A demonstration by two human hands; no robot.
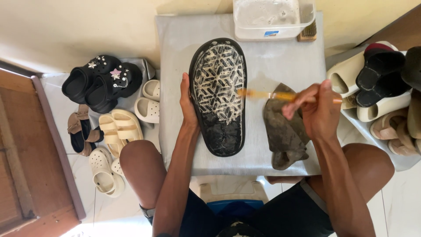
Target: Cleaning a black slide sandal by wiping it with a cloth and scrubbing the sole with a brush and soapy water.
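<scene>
Left hand [187, 103] steadies black sandal [218, 96], sole up, toe pointing away.

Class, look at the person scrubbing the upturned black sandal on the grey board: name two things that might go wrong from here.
1. The left hand steadies the sandal only at one edge, so it may slide on the board.
2. The right hand pinches the thin brush at its end; suds might flick onto the rag or the pale shoes alongside.
</scene>
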